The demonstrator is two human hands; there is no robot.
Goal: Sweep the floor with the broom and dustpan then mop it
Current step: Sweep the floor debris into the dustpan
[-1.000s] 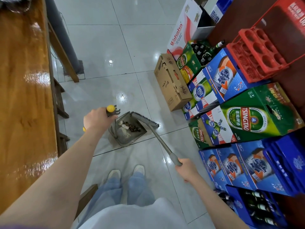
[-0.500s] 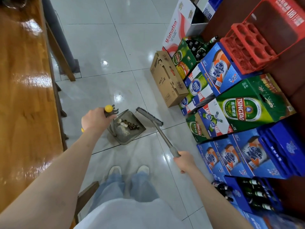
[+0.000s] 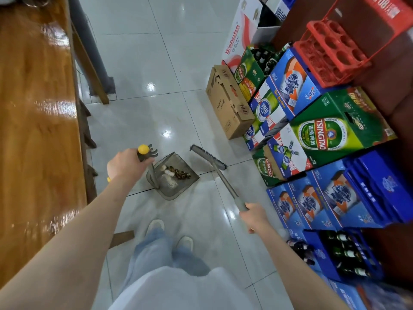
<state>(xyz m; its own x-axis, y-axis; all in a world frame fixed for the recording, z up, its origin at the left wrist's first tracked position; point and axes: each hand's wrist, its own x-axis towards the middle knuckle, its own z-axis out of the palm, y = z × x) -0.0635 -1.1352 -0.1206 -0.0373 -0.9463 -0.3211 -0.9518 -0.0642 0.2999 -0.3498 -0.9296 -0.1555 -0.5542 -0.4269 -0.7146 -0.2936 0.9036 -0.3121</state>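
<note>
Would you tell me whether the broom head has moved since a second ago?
Yes: the broom head has pulled right, out of the dustpan mouth.

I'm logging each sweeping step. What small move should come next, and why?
Probably lower the broom head to the tiles beyond the dustpan and draw toward it: the right hand holds it apart, and the left hand steadies the litter-holding pan.
</note>
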